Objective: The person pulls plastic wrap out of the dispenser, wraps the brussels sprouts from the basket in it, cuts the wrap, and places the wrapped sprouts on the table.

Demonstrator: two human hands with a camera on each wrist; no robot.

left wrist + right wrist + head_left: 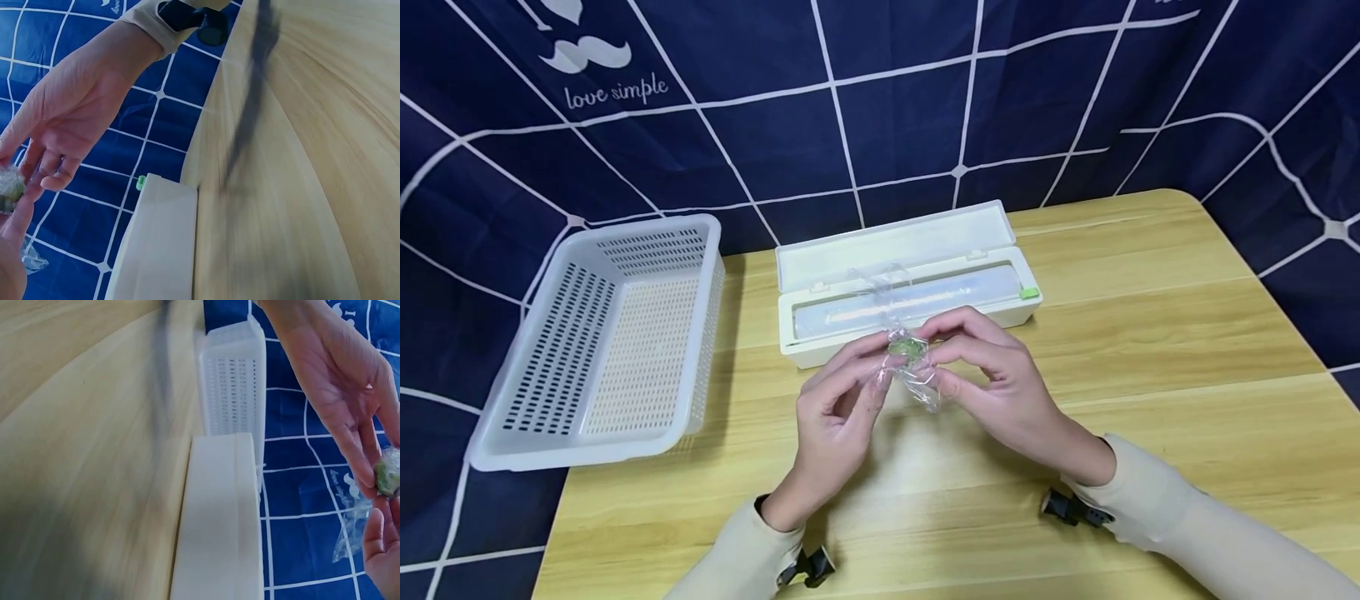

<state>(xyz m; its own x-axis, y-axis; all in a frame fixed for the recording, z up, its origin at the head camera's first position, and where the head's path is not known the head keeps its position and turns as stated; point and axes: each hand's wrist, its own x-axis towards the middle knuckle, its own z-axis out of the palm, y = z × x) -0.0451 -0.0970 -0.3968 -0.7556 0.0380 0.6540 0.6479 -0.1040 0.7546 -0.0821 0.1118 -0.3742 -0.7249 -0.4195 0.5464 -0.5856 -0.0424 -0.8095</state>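
Both hands are raised over the table, pinching a small green item (908, 350) wrapped in clear plastic film (925, 392). The left hand (838, 408) holds it from the left, thumb and fingertips on the film. From the other side the right hand (1000, 383) grips it with bent fingers. Crumpled film trails below and above the item. In the right wrist view, the wrapped item (386, 475) looks round and green, but its exact kind I cannot tell. Just behind the hands stands a white cling film box (808, 357) with its lid (895, 237) raised and a film roll (925, 296) inside.
A white slotted plastic basket (580, 460) stands at the left of the wooden table (1187, 333). A green slider (1028, 293) sits at the box's right end. Dark blue cloth (910, 125) with white lines hangs behind the table.
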